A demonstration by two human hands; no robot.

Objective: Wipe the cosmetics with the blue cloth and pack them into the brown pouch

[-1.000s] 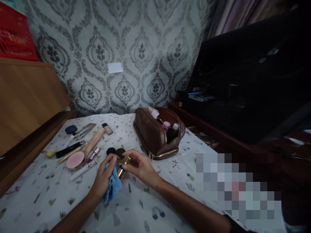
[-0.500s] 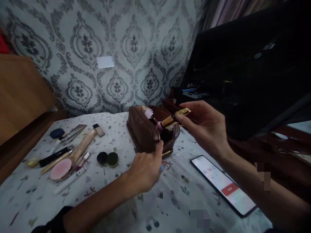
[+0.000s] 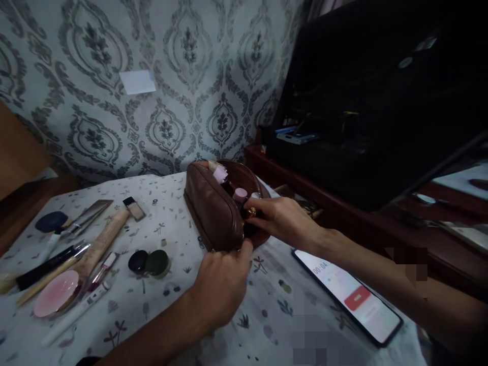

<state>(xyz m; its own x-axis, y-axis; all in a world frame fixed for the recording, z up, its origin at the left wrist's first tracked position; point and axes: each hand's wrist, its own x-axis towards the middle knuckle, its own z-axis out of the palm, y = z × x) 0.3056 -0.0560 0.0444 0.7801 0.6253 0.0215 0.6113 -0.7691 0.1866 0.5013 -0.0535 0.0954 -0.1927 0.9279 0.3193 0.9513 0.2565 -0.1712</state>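
Observation:
A brown zippered pouch (image 3: 212,209) stands open on the patterned cloth, with pink-capped items (image 3: 240,194) showing inside. My left hand (image 3: 224,284) is closed on the pouch's near edge at the zipper. My right hand (image 3: 280,218) reaches into the opening from the right, its thumb and fingers pinched on a gold tube (image 3: 250,211) whose lower part is hidden in the pouch. Left of the pouch lie two small round dark jars (image 3: 158,263), a pink round compact (image 3: 57,293), a small black-capped bottle (image 3: 134,208) and several brushes and tubes (image 3: 104,240).
A phone (image 3: 348,295) with a lit timer lies at the right, under my right forearm. Behind it stands a large black panel (image 3: 366,112) on a dark red wooden surface. Patterned wallpaper with a white card (image 3: 138,82) rises at the back.
My right hand has brought the gold tube down and left into the pouch. My left hand stays at the pouch's edge. The camera view has shifted a little, moving the table items left.

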